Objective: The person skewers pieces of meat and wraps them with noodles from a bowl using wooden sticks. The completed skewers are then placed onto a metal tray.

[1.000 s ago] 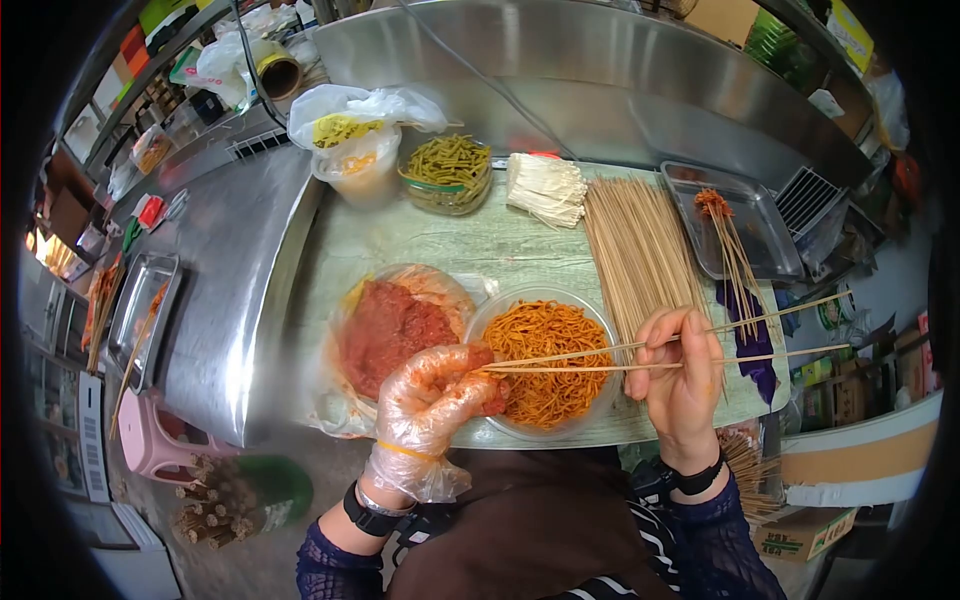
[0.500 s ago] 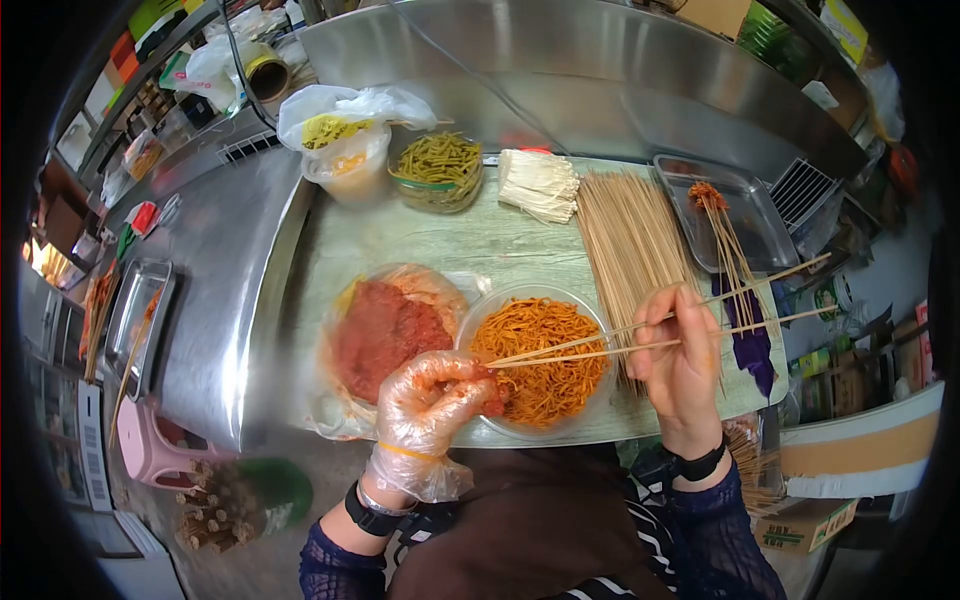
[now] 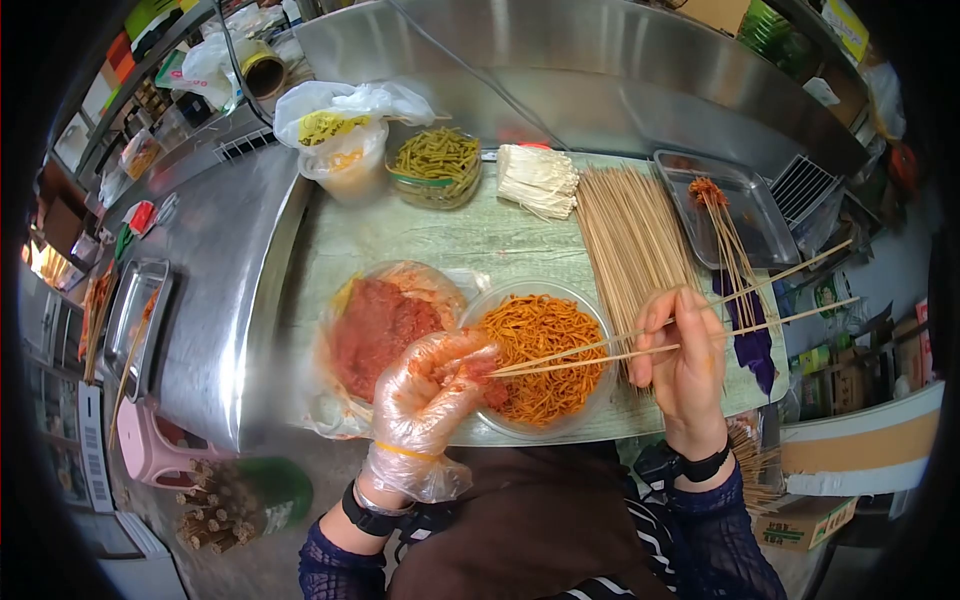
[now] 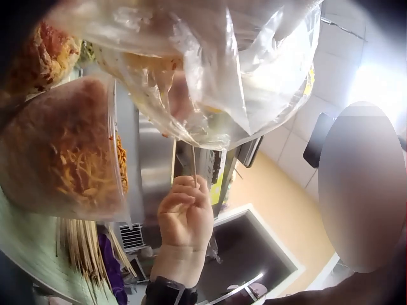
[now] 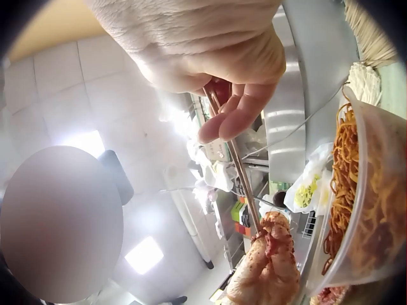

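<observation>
Right hand (image 3: 684, 365), fingers curled, grips two skewers (image 3: 690, 343) (spread apart).

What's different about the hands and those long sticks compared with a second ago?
The outer ends of the two sticks have swung away from the person, and the bare right hand has shifted slightly that way too. Nothing was newly grasped or let go: both hands, including the gloved left, still hold the sticks. The orange strands and red mince stayed put.
</observation>
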`<state>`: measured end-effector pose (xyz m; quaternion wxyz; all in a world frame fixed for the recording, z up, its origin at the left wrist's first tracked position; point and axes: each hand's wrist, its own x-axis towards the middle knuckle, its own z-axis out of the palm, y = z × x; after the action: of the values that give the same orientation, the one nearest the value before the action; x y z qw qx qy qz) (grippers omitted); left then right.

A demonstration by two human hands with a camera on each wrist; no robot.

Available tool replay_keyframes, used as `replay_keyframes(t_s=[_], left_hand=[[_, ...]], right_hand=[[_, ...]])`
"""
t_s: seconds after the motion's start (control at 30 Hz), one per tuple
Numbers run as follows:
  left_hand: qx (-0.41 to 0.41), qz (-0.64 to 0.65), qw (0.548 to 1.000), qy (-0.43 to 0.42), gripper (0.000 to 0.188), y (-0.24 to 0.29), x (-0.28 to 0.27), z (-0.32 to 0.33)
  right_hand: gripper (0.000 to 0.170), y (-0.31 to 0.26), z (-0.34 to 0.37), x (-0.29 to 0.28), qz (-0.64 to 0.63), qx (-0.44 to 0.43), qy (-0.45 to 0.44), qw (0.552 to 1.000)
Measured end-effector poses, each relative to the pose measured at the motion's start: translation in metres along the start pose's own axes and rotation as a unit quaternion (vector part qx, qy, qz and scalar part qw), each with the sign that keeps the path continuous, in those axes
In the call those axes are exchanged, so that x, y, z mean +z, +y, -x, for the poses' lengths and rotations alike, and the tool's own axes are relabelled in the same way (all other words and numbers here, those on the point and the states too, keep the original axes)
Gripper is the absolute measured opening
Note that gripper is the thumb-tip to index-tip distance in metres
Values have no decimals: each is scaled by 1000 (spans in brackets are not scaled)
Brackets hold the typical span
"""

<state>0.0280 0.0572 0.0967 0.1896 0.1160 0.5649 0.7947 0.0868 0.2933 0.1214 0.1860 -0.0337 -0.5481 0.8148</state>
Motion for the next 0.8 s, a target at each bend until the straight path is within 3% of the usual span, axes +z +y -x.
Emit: replay_keyframes(t_s=[0.17, 0.27, 0.37, 0.57, 0.67, 0.8], left_hand=[[-19, 54, 998, -1, 29, -4, -4, -1], [-104, 177, 979, 20, 28, 4, -7, -3], [-138, 191, 971, 32, 29, 9, -3, -4], [-79, 57, 995, 10, 31, -1, -9, 0], [-86, 57, 995, 1, 28, 2, -8, 1], [-121, 160, 979, 13, 27, 11, -3, 1]], right_hand=[[39, -5, 3, 6, 45, -26, -7, 999], [39, -8, 6, 9, 65, -37, -18, 997], [38, -8, 6, 9, 83, -43, -30, 995], [34, -9, 8, 12, 130, -75, -75, 986], [33, -8, 5, 9, 119, -75, -80, 987], [33, -4, -3, 6, 96, -80, -83, 989]])
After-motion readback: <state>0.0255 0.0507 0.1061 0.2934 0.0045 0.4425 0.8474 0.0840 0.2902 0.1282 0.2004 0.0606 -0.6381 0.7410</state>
